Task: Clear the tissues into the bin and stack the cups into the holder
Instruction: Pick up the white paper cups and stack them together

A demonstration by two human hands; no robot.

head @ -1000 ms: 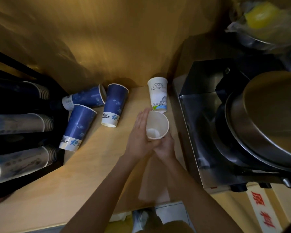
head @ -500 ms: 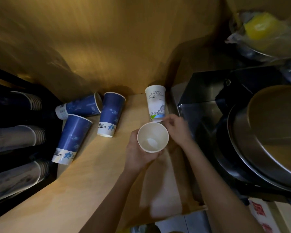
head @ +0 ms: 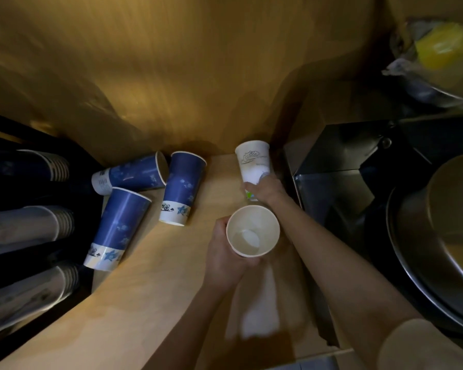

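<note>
Tabletop [head: 150,295] of pale wood carries three blue paper cups [head: 181,192]. Right hand [head: 265,189], open beside it half a second ago, now grips the standing white printed cup [head: 253,162]; left hand [head: 225,259] still clasps the empty white cup [head: 253,231].

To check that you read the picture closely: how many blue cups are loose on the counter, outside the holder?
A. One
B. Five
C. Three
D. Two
C: three blue cups are on the counter, two standing and one on its side; the other two loose cups are white.
</note>
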